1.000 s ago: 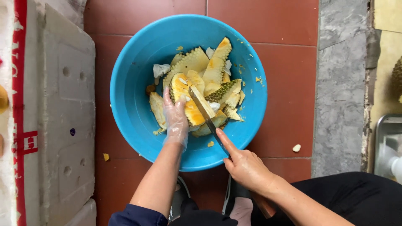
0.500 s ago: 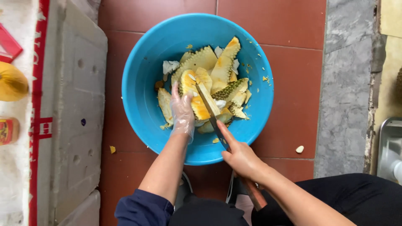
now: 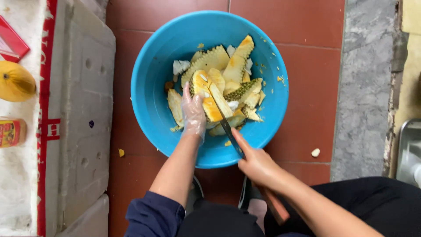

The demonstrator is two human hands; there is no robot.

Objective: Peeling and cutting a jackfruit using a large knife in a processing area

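Red floor tiles (image 3: 131,166) fill the middle of the frame, with a grey stone strip (image 3: 364,87) at the right and a white foam box (image 3: 74,109) at the left. On the tiles sits a round blue plastic basin (image 3: 153,87) holding yellow-fleshed, spiky-rinded fruit pieces (image 3: 219,87). The left hand (image 3: 193,112), in a clear plastic glove, has its grip pressed around one fruit piece at the centre. The right hand (image 3: 256,164), lower centre, is clenched on a long-bladed knife (image 3: 223,118) whose blade lies against that piece.
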